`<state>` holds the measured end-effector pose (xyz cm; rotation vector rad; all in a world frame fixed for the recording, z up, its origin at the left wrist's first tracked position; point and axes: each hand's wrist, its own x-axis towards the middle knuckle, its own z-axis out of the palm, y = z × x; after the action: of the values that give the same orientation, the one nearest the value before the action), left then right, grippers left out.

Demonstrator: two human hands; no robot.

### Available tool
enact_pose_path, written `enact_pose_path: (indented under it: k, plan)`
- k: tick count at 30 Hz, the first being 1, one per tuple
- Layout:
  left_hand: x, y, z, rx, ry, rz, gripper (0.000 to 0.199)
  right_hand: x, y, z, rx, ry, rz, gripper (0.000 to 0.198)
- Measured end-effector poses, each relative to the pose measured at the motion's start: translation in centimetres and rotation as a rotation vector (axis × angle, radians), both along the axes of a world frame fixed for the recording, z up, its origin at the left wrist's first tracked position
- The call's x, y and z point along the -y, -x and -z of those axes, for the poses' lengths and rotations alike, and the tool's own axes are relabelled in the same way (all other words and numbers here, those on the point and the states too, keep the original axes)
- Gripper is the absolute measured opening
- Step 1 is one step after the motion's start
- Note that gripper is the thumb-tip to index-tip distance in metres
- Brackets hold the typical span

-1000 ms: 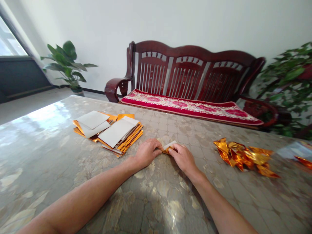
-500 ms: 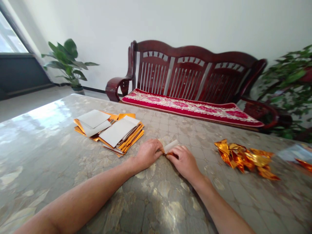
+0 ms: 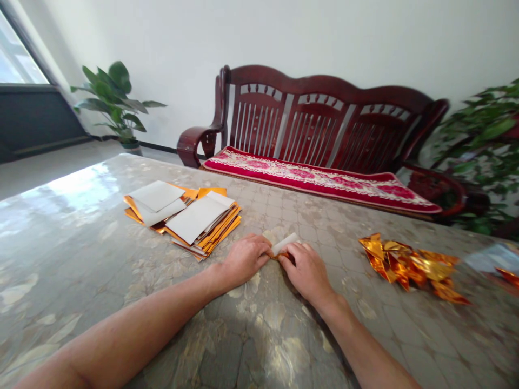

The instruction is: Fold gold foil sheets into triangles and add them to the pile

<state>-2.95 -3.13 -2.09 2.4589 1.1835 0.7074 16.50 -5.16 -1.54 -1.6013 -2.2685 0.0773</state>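
Between my two hands is a sheet of gold foil paper (image 3: 285, 243), its pale back showing as a narrow strip and gold along the near edge. My left hand (image 3: 248, 258) pinches its left end, fingers closed. On the right end, my right hand (image 3: 307, 270) has thumb and fingers closed too. Much of the paper is hidden under the fingers. Left of my left hand lies a stack of foil paper sheets (image 3: 198, 219), mostly pale side up with gold edges. Right of my right hand sits a cluster of folded gold foil pieces (image 3: 411, 265).
The table (image 3: 162, 302) has a glossy patterned cover. A clear plastic bag (image 3: 492, 255) lies at the right with an orange foil piece. Beyond the table stands a dark wooden bench (image 3: 312, 124) with a red patterned cushion (image 3: 304, 173). Potted plants (image 3: 117, 102) flank it.
My hands stay on the paper with only slight finger movement; a little more gold shows at the near edge between them. The whole view has shifted slightly.
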Motion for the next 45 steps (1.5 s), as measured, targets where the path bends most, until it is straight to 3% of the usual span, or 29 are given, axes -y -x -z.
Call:
enact_pose_path:
  k: [16, 45]
  plan:
    - [0.2, -0.7, -0.5, -0.054, 0.049, -0.066, 0.014, 0.3, 1.2, -0.7, 0.147, -0.001, 0.068, 0.012]
    - [1.7, 0.7, 0.2, -0.049, -0.006, -0.125, 0.031, -0.2, 0.8, -0.1, 0.116, -0.032, 0.094, 0.011]
